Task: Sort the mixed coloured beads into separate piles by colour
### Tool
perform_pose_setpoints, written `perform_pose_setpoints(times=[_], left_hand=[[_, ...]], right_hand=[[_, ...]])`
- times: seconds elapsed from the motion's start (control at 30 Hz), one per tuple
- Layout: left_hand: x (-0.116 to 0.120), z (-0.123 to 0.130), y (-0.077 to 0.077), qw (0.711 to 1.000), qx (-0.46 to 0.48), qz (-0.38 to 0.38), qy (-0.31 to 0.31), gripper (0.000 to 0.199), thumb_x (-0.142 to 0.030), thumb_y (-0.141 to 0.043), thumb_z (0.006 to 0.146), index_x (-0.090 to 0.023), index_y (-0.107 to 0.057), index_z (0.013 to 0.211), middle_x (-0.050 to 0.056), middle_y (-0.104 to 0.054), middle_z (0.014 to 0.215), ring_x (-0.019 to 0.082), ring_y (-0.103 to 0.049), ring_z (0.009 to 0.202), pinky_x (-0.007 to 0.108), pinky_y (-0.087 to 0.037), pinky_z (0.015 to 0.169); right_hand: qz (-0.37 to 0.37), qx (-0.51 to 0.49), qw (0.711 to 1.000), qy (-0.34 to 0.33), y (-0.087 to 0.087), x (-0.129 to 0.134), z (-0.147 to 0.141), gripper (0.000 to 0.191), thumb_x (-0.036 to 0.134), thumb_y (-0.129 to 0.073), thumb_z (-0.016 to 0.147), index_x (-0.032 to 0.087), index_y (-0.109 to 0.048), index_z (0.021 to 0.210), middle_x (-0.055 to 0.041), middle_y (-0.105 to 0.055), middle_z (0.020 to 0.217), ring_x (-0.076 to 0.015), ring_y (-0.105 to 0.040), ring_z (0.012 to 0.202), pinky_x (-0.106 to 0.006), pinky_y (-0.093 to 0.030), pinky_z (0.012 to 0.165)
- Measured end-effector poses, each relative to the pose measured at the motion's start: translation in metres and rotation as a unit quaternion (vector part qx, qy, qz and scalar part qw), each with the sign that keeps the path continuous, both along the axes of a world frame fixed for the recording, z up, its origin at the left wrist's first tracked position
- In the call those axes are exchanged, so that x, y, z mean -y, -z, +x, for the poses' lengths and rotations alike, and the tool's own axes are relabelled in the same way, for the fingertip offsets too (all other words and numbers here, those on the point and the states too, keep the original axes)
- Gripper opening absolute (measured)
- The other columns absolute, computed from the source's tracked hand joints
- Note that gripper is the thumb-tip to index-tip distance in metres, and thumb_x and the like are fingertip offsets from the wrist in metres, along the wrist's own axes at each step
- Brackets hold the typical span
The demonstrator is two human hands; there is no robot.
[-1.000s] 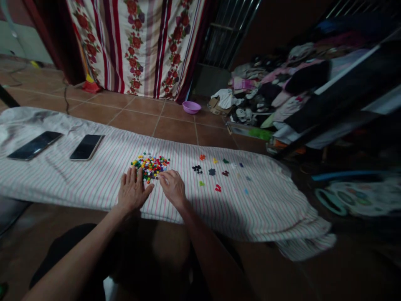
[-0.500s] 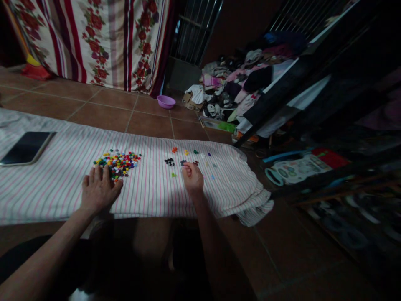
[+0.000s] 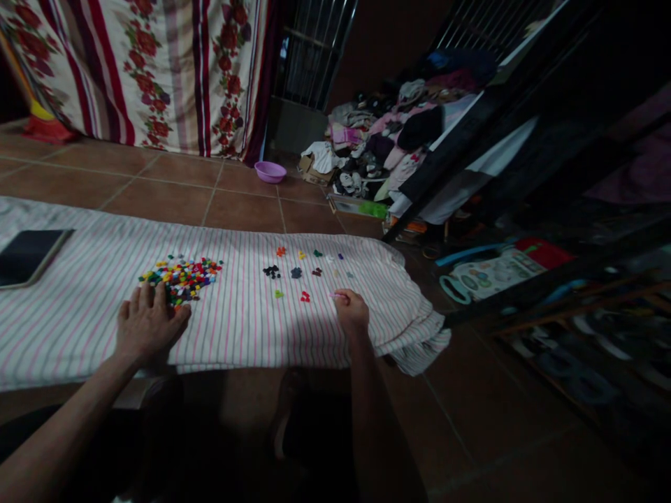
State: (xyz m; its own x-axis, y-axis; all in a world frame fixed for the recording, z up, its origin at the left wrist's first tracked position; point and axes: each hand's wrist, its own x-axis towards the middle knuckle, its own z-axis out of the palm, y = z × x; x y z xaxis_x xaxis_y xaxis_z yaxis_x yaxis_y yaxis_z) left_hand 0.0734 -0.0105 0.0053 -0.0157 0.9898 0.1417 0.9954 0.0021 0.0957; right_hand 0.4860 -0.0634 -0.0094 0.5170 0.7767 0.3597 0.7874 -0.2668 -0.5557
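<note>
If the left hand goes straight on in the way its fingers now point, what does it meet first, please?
The left hand would probably meet the pile of small coloured plastic pieces first, at the pile's left edge. The fingertips are very near it, perhaps already touching; the depth is unclear.

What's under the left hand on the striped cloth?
The left hand lies flat on the striped cloth, against the near edge of a pile of small coloured plastic pieces. Pieces show by its fingertips; whatever lies beneath the palm is covered and cannot be seen.
</note>
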Motion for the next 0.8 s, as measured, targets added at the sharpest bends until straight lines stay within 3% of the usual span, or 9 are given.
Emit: perform_pose_setpoints(times=[0.4, 0.6, 0.8], left_hand=[[-0.0002, -0.0040, 0.0082, 0.998, 0.050, 0.037, 0.017, 0.067, -0.051, -0.036, 0.086, -0.012, -0.034, 0.141, 0.025, -0.040, 0.148, 0.039, -0.038, 0.136, 0.060, -0.035, 0.105], [0.0016, -0.0006, 0.0009, 0.999, 0.042, 0.019, 0.012, 0.070, -0.050, -0.036, 0.086, -0.004, -0.038, 0.138, 0.030, -0.037, 0.147, 0.042, -0.037, 0.136, 0.059, -0.034, 0.107], [0.0002, -0.0014, 0.0027, 0.999, 0.017, 0.025, 0.011, 0.069, -0.050, -0.036, 0.087, -0.004, -0.039, 0.138, 0.029, -0.038, 0.147, 0.041, -0.039, 0.135, 0.057, -0.036, 0.105]], right_hand=[[-0.019, -0.003, 1.000, -0.005, 0.0099, -0.0068, -0.0038, 0.025, 0.021, -0.049, 0.072, 0.018, -0.071, 0.085, -0.0038, -0.066, 0.073, -0.0178, -0.058, 0.071, -0.028, -0.046, 0.072], [-0.018, -0.019, 1.000, -0.001, 0.0091, -0.0101, -0.0040, 0.025, 0.020, -0.050, 0.071, 0.018, -0.071, 0.085, -0.0050, -0.068, 0.076, -0.0191, -0.061, 0.076, -0.030, -0.048, 0.077], [-0.034, -0.025, 0.999, 0.001, 0.0055, -0.0057, -0.0038, 0.028, 0.016, -0.051, 0.071, 0.017, -0.071, 0.091, -0.0056, -0.068, 0.081, -0.0183, -0.062, 0.078, -0.029, -0.048, 0.078]])
